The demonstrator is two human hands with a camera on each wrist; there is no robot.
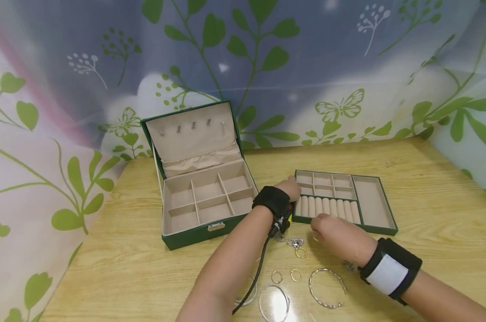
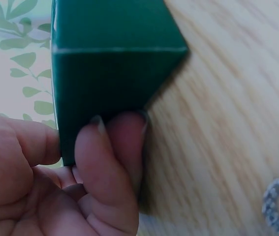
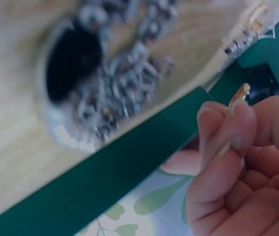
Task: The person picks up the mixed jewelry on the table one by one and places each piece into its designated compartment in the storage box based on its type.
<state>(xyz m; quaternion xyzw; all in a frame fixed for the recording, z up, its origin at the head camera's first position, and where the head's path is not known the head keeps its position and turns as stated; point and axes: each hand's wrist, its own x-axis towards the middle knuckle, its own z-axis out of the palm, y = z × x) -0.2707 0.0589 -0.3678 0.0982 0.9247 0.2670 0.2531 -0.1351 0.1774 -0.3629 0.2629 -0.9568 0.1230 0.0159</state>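
My left hand (image 1: pixel 292 188) holds the left side of a green jewelry tray (image 1: pixel 371 201) with beige compartments and a row of ring rolls (image 1: pixel 329 208). In the left wrist view its thumb and curled fingers lie about the tray's dark green corner (image 2: pixel 119 73). My right hand (image 1: pixel 341 237) is at the tray's front edge and pinches a thin gold ring (image 3: pixel 240 93) between thumb and fingertips. The ring sticks up past the fingertips in the right wrist view, beside the tray's green side wall (image 3: pixel 105 172).
A green jewelry box (image 1: pixel 202 235) stands with its lid raised at left, showing six beige compartments. Near me on the wooden table (image 1: pixel 126 273) lie several gold rings (image 1: pixel 296 274), a twisted silver bracelet (image 1: pixel 312 290), a silver bangle (image 1: pixel 287 298) and a silver chain (image 1: pixel 295 242).
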